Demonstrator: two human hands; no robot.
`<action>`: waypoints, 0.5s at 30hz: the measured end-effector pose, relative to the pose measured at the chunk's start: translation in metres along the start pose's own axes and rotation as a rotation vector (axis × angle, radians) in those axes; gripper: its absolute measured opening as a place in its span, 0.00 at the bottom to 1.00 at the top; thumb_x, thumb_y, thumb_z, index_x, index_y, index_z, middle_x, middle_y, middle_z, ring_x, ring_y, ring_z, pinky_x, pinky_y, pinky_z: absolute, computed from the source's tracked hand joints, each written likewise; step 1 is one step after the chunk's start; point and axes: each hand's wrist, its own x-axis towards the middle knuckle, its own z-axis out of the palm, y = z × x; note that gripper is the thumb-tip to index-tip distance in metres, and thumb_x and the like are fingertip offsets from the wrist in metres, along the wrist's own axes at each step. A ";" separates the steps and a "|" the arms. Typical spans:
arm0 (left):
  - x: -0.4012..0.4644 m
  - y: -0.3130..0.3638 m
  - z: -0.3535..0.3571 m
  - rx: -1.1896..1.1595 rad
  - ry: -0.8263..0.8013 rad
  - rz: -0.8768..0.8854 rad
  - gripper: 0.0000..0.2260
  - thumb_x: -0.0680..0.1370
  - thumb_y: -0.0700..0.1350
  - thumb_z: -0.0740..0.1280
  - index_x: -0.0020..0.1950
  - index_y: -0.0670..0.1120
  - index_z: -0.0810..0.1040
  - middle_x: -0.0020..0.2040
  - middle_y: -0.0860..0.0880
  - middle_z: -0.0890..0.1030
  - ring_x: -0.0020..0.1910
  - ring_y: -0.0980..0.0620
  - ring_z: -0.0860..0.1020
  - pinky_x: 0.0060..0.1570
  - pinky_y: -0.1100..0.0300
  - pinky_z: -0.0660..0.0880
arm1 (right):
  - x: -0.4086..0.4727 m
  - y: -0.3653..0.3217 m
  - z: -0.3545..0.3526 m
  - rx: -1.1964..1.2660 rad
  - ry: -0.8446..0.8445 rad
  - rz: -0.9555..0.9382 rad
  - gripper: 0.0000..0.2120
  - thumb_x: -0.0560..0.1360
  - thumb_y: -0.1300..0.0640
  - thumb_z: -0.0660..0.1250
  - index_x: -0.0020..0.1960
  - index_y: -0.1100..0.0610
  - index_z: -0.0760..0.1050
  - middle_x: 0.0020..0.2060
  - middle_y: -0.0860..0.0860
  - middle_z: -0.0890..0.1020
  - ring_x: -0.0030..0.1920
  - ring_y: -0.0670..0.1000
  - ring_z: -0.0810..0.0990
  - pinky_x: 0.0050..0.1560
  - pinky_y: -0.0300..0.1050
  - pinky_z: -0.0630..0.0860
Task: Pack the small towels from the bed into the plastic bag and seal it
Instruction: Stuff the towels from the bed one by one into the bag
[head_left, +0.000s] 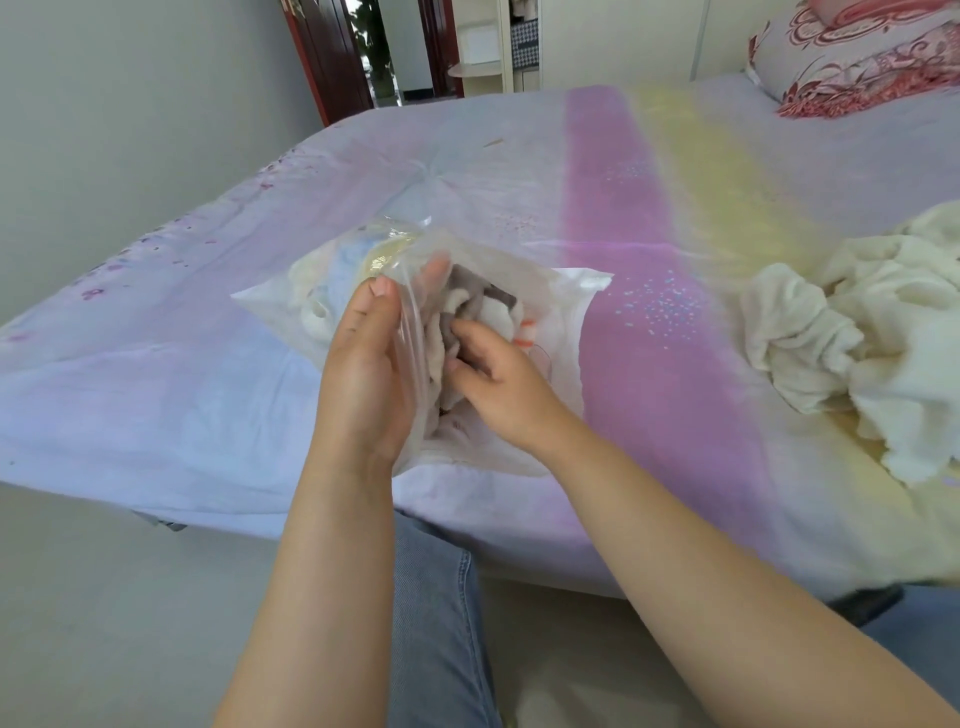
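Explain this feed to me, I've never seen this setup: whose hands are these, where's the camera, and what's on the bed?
There is no machine: one camera worn on a person's head looks down at their bare hands. The left hand holds open the mouth of a clear plastic bag lying on the bed. The right hand pushes a grey and white towel into the bag, where other small towels already lie. A heap of cream towels waits on the bed to the right. The bag is not sealed.
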 end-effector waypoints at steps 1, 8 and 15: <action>0.002 -0.003 0.000 -0.017 -0.010 -0.014 0.22 0.85 0.43 0.52 0.33 0.51 0.75 0.65 0.44 0.79 0.57 0.52 0.82 0.50 0.59 0.78 | -0.010 0.002 -0.004 0.011 0.005 0.004 0.14 0.79 0.60 0.61 0.65 0.56 0.71 0.48 0.46 0.79 0.49 0.45 0.78 0.55 0.41 0.73; 0.008 -0.037 0.011 0.257 0.030 -0.095 0.10 0.84 0.45 0.54 0.48 0.43 0.71 0.63 0.50 0.80 0.59 0.54 0.80 0.60 0.55 0.76 | -0.053 0.029 -0.023 -0.241 0.278 0.058 0.04 0.76 0.57 0.66 0.50 0.51 0.76 0.49 0.46 0.77 0.53 0.49 0.76 0.53 0.44 0.72; 0.006 -0.042 0.014 0.208 0.077 -0.075 0.11 0.84 0.44 0.53 0.45 0.48 0.73 0.63 0.51 0.81 0.65 0.58 0.75 0.63 0.60 0.70 | -0.078 0.054 -0.045 -0.450 0.398 0.580 0.43 0.74 0.45 0.66 0.77 0.53 0.43 0.61 0.54 0.76 0.58 0.60 0.77 0.53 0.55 0.77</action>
